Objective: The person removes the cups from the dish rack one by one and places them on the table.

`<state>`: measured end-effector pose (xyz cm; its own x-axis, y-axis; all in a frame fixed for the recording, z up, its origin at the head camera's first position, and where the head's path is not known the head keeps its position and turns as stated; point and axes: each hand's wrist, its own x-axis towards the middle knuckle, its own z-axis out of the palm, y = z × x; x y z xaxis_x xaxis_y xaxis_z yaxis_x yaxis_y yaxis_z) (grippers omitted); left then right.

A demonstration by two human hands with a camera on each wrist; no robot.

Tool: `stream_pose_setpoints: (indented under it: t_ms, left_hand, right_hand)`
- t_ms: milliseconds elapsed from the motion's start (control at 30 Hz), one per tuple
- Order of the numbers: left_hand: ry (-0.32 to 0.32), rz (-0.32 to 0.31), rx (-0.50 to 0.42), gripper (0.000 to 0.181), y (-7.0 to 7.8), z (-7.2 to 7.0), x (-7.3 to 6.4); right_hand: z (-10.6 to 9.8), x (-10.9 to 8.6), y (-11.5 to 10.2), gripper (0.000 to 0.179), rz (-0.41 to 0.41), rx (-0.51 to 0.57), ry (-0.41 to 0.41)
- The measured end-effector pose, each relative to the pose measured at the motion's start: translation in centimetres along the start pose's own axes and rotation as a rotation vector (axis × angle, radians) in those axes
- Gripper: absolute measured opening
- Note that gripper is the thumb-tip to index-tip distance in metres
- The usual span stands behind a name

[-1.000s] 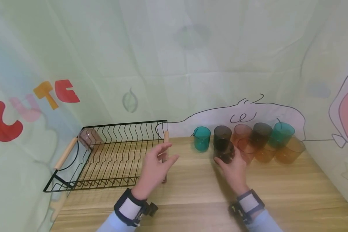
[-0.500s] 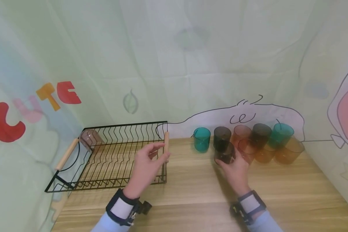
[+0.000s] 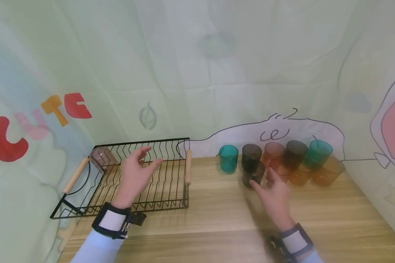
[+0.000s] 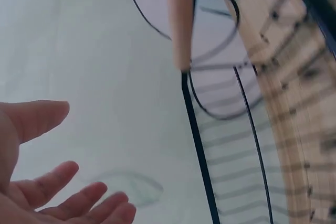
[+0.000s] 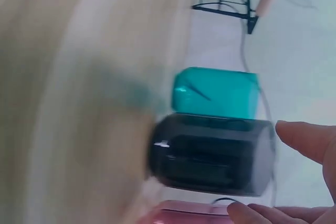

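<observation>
In the head view my right hand (image 3: pixel 274 197) is beside a dark grey see-through cup (image 3: pixel 252 175), the front one of two. Its thumb and fingers are spread apart around the near side. In the right wrist view the thumb tip lies right at the rim of the dark cup (image 5: pixel 212 153), and the other fingers are away from it. My left hand (image 3: pixel 135 179) hovers over the black wire dish rack (image 3: pixel 164 210), fingers parted and holding nothing. A pale purple cup (image 3: pixel 102 159) lies tilted in the rack's back left corner.
A teal cup (image 3: pixel 228 159) stands left of the dark ones. Reddish cups (image 3: pixel 274 151), orange cups (image 3: pixel 327 171), another dark cup (image 3: pixel 296 151) and a teal cup (image 3: pixel 320 153) crowd the right. Wooden handles (image 3: pixel 188 167) rise at the rack's ends. A printed curtain (image 3: pixel 214 91) backs the table.
My left hand has moved left, from the rack's right handle to over its middle. My right hand has loosened from the front dark cup and drawn slightly right and toward me; the cup stays standing.
</observation>
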<state>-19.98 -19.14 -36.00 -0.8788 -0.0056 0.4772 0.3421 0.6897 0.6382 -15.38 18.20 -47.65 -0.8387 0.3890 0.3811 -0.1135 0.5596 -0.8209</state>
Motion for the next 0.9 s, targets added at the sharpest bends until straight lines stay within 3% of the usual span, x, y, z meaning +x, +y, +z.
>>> stream_pose_setpoints:
  t_ms: [200, 333, 433, 567, 633, 733, 900]
  left_hand:
    - [-0.083, -0.058, 0.254, 0.09, -3.6, -1.5, 1.8]
    - [-0.108, -0.088, 0.387, 0.105, -6.2, -2.1, 2.6]
    - [-0.11, -0.111, 0.459, 0.108, -7.8, -2.8, 3.2]
    - [-0.163, -0.153, 0.508, 0.113, -9.4, -3.2, 3.7]
    - [-0.198, -0.18, 0.519, 0.115, -10.2, -3.2, 3.9]
    - [-0.218, -0.212, 0.546, 0.117, -11.2, -3.3, 4.3]
    - [-0.189, -0.213, 0.581, 0.116, -12.6, -3.8, 5.3]
  right_hand:
    - [-0.8, -0.5, -2.8, 0.07, -0.083, -0.039, -0.011]
    - [-0.3, -1.1, -4.0, 0.067, -0.219, -0.098, -0.024]
    - [0.3, -1.5, -4.5, 0.069, -0.368, -0.116, -0.088]
    - [1.2, -1.9, -4.5, 0.077, -0.507, -0.203, -0.242]
    - [1.7, -2.2, -4.4, 0.082, -0.519, -0.256, -0.332]
    - [2.2, -2.7, -4.1, 0.087, -0.475, -0.276, -0.467]
    - [2.5, -3.5, -3.7, 0.086, -0.39, -0.301, -0.608]
